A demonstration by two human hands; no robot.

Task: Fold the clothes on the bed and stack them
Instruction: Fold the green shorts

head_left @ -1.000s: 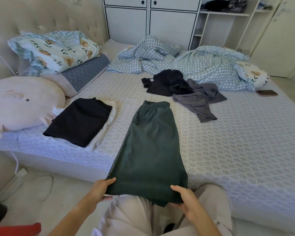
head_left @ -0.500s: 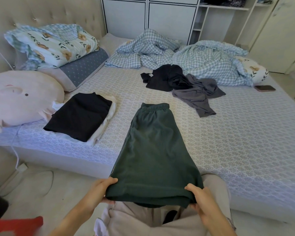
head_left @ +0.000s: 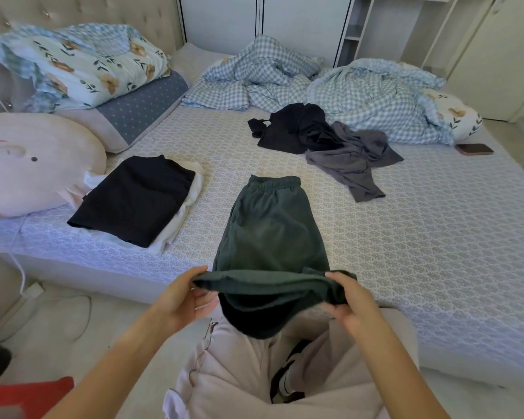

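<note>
Dark green shorts lie lengthwise on the bed, waistband at the far end. My left hand grips the hem's left corner and my right hand grips the right corner, both lifted above the bed's near edge. The hem sags between them. A folded stack, black on top of white, sits on the bed to the left. Unfolded black clothing and a grey garment lie crumpled further back.
Checked bedding is heaped at the far side. A pink round cushion and floral pillows line the left. A phone lies at the right. White cupboards stand behind. My knees in beige trousers are below.
Both hands have raised the shorts' hem off the bed edge and drawn it upward and forward. The hem now hangs bunched between them.
</note>
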